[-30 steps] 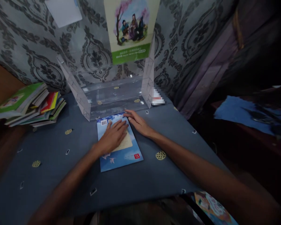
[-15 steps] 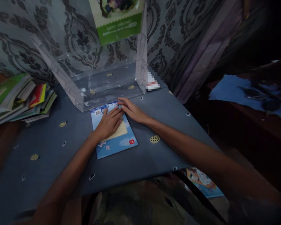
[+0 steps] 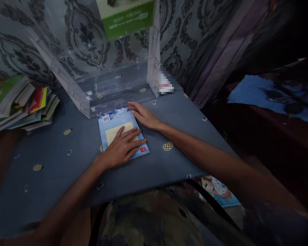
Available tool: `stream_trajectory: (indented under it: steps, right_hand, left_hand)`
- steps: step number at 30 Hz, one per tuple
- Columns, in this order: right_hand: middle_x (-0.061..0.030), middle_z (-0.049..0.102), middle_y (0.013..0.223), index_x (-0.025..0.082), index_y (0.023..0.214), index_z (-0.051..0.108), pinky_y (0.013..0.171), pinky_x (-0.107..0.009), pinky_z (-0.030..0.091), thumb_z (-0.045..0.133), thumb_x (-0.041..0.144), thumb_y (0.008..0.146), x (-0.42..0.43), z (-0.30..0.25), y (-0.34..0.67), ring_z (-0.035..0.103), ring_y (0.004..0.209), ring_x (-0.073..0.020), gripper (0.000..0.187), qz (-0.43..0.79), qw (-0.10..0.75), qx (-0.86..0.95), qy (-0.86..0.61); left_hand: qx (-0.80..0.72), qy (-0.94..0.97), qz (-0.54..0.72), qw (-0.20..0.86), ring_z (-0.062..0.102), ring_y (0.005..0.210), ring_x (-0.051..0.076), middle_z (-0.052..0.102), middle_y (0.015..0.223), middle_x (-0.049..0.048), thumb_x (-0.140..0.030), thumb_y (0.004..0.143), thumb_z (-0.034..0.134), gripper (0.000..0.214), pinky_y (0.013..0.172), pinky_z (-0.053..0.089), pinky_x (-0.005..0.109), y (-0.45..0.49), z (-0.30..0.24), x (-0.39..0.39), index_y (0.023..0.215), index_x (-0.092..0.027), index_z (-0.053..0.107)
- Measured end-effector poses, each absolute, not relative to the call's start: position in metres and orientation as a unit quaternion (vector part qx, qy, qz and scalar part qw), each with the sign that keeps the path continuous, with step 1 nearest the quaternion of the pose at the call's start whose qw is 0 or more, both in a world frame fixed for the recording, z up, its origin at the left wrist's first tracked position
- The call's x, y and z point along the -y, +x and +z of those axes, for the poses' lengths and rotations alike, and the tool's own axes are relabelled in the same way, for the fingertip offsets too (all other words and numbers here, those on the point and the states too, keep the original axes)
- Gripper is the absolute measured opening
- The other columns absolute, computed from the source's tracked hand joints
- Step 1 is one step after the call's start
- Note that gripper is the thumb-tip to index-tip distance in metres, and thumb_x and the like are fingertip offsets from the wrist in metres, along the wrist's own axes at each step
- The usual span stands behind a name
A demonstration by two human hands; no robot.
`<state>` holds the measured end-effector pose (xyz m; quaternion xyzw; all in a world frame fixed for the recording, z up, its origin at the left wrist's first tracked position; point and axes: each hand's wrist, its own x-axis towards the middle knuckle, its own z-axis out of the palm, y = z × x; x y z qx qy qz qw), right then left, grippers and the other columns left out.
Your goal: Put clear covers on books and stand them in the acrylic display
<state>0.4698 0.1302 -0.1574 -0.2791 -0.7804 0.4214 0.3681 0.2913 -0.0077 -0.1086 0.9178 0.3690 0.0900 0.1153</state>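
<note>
A thin blue book (image 3: 114, 120) lies flat on the blue-grey tablecloth (image 3: 66, 164), its far edge against a clear acrylic rack (image 3: 100, 85). My left hand (image 3: 122, 147) lies flat on the book's near half, fingers stretched out and apart. My right hand (image 3: 142, 114) rests on the book's far right corner, fingers extended and flat, close to the rack's front lip. Neither hand grips anything.
A pile of colourful books (image 3: 20, 102) sits at the far left. A green-edged picture card (image 3: 127, 15) stands in the rack against patterned wallpaper. Another illustrated book (image 3: 218, 191) lies below the table's right edge. A dark table with blue cloth (image 3: 261, 95) is at the right.
My left hand has slid back toward me from the book's far half to its near half. My right hand stays at the far right corner. The camera has tilted down.
</note>
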Motion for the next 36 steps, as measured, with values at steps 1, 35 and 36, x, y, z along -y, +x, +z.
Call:
stream_trajectory:
  steps: [1,35,36]
  right_hand:
    - [-0.0107,0.06,0.143,0.024,0.147,0.04,0.117,-0.051,0.039,0.039,0.032,0.102,-0.13,-0.157,0.47,0.054,0.136,-0.022,0.046,0.422,0.366,0.78,-0.281]
    - [-0.0178,0.05,0.153,0.018,0.143,0.055,0.117,-0.062,0.036,0.04,0.032,0.103,-0.044,-0.161,0.476,0.036,0.149,-0.0343,0.045,0.096,0.215,0.912,-0.337]
    - [-0.0178,0.05,0.153,0.018,0.143,0.055,0.117,-0.062,0.036,0.041,0.032,0.103,-0.042,-0.16,0.477,0.035,0.15,-0.0351,0.045,0.094,0.212,0.913,-0.335]
  left_hand:
    - [-0.361,0.921,0.089,0.115,0.036,0.15,0.027,0.047,0.157,0.01,-0.031,0.106,0.04,0.04,0.123,0.022,0.062,0.292,-0.107,0.012,0.142,-0.031,0.057]
    - [-0.634,0.717,0.289,-0.015,0.053,0.131,0.033,0.059,0.139,0.0193,-0.038,0.102,0.045,0.037,0.107,0.045,0.057,0.257,-0.123,0.018,0.13,-0.017,0.059]
    - [-0.668,0.693,0.27,-0.018,0.049,0.136,0.037,0.054,0.144,0.0214,-0.042,0.101,0.046,0.043,0.109,0.042,0.061,0.25,-0.127,0.015,0.135,-0.017,0.055]
